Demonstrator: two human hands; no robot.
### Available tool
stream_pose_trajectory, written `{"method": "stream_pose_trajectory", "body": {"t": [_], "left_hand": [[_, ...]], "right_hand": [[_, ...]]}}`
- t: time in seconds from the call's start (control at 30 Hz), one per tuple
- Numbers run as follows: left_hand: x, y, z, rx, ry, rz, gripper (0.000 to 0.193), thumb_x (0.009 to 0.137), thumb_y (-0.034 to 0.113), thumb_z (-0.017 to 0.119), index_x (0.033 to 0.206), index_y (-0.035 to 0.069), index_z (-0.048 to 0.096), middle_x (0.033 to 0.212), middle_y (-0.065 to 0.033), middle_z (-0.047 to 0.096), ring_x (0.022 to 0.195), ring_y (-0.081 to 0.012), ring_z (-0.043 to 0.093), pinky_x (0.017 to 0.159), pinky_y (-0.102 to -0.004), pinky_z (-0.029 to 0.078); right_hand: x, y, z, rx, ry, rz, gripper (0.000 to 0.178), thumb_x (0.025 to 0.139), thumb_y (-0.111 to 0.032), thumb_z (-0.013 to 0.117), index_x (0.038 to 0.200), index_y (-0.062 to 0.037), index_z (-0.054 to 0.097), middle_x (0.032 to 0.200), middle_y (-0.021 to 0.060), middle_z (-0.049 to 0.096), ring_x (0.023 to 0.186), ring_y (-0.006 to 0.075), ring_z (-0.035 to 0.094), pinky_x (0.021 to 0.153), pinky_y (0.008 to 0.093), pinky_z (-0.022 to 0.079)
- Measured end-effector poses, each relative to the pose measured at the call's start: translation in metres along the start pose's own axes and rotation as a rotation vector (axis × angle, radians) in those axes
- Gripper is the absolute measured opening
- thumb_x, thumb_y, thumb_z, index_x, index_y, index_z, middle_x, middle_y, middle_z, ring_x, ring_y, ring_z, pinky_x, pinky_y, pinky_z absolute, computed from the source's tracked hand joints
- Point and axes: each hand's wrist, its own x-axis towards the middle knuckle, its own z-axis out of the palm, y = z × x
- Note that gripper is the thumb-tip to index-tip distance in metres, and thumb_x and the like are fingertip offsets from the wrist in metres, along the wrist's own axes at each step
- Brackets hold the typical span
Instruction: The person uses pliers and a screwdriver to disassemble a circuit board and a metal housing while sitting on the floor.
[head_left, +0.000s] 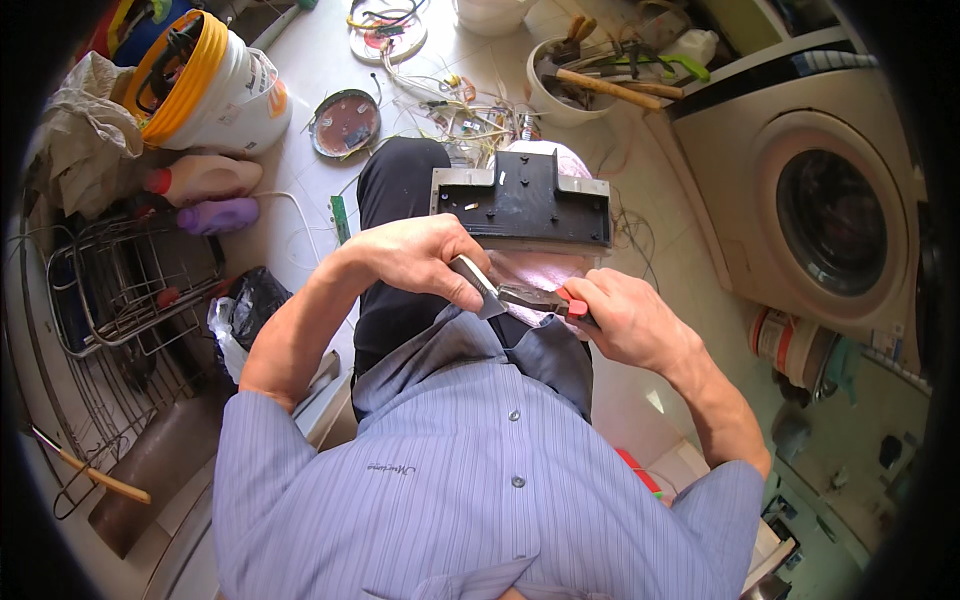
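My left hand [425, 262] is closed on a small whitish-grey piece with a curved edge [470, 272], held above my lap. In my right hand [640, 318] is a pair of pliers [532, 298] with red on the handles. Their dark jaws point left and meet the piece beside my left thumb; how firmly they bite cannot be made out. Just beyond my hands, a black plastic panel with grey edges [540, 205] lies across my knees. Pink cloth [535, 268] shows under and in front of it.
Tangled wires and parts [465, 118] lie on the floor ahead, near a round brown-faced disc [345, 123]. A tool-filled white bucket [562, 98] stands ahead right, before a washing machine [780, 110]. Leftward are a yellow-rimmed bucket [235, 100], bottles [215, 180] and a wire rack [130, 340].
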Motion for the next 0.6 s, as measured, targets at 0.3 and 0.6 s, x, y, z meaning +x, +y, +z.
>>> {"method": "stream_pose_trajectory", "body": {"t": [0.3,0.6], "left_hand": [[0.007,0.008,-0.004,0.121,-0.046,0.043,0.042,0.089,0.029,0.083,0.068,0.002,0.059,0.055,0.0018,0.047,0.053,-0.0079,0.041,0.049,-0.0326,0.035],[0.013,0.005,-0.003,0.056,-0.048,0.054,0.039,0.088,0.029,0.084,0.071,0.001,0.063,0.056,0.0016,0.049,0.055,-0.008,0.043,0.05,-0.0318,0.036]], "right_hand": [[-0.001,0.0,-0.007,-0.097,-0.057,-0.023,0.029,0.085,-0.009,0.072,0.11,-0.0039,0.059,0.088,0.0095,0.061,0.082,0.0291,0.064,0.074,0.0416,0.055],[0.0,0.009,-0.015,-0.123,-0.066,-0.055,0.022,0.086,-0.005,0.066,0.106,-0.0036,0.058,0.088,0.0104,0.061,0.084,0.0298,0.064,0.077,0.0421,0.054]]}}
